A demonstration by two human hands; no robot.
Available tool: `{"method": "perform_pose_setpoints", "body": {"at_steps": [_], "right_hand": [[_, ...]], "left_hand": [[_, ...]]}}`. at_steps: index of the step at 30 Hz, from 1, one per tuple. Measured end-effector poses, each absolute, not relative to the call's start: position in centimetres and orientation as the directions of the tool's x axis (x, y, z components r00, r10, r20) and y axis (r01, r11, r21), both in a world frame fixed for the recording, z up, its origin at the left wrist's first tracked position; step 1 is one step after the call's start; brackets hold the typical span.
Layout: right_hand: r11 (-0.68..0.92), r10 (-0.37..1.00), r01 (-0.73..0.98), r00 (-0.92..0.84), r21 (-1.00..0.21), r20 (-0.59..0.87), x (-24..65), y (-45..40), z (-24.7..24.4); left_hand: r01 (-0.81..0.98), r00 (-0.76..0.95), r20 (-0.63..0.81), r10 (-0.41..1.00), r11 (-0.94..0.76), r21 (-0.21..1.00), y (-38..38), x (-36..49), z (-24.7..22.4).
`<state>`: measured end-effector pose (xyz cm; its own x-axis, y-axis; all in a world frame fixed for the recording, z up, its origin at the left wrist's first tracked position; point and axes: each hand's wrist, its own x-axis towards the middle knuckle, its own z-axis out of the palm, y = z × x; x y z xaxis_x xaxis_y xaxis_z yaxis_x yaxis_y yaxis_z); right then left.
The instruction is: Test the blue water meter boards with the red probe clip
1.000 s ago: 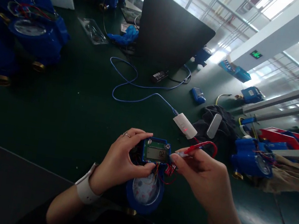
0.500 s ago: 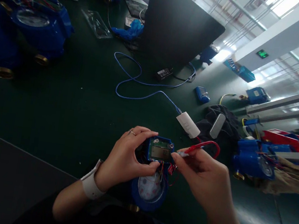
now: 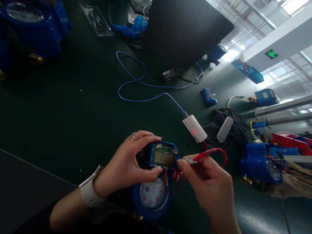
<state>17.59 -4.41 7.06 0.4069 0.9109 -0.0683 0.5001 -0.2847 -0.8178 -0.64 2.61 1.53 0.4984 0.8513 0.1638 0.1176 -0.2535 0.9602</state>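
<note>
A blue water meter [image 3: 135, 201] with a round dial stands in front of me, and its electronics box [image 3: 163, 157] shows a green circuit board with a small display. My left hand [image 3: 132, 164] grips this box, fingers behind its far edge and thumb along the near one. At the box's right side, my right hand [image 3: 207, 184] pinches the pale end of a red cable [image 3: 216, 150]. The tip of that end is hidden by the fingers. Thin coloured wires [image 3: 168, 175] hang out between box and dial. The red cable runs to a white adapter [image 3: 195, 128] with red lights.
A blue cable [image 3: 149, 85] links the adapter towards a dark monitor [image 3: 186, 24]. More blue meters stand left [image 3: 33, 18] and right [image 3: 262, 163]. A dark cloth [image 3: 237, 128] carries a grey oblong object [image 3: 225, 129]. Behind it lies a small blue device [image 3: 209, 96].
Red lights have come on in the white adapter. The dark marks on the meter's display are gone. The whole view has shifted slightly; both hands keep their holds.
</note>
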Motion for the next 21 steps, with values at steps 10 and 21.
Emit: {"method": "perform_pose_setpoints", "body": {"at_steps": [10, 21], "right_hand": [[-0.289, 0.909, 0.5, 0.41, -0.817, -0.071, 17.66, -4.47, 7.0], [-0.183, 0.944, 0.59, 0.328, -0.787, 0.026, 18.12, -4.67, 7.27]], "left_hand": [[0.12, 0.492, 0.169, 0.854, -0.259, 0.958, 2.62, -0.53, 1.51], [0.153, 0.472, 0.159, 0.867, -0.258, 0.954, 2.5, -0.33, 1.51]]}}
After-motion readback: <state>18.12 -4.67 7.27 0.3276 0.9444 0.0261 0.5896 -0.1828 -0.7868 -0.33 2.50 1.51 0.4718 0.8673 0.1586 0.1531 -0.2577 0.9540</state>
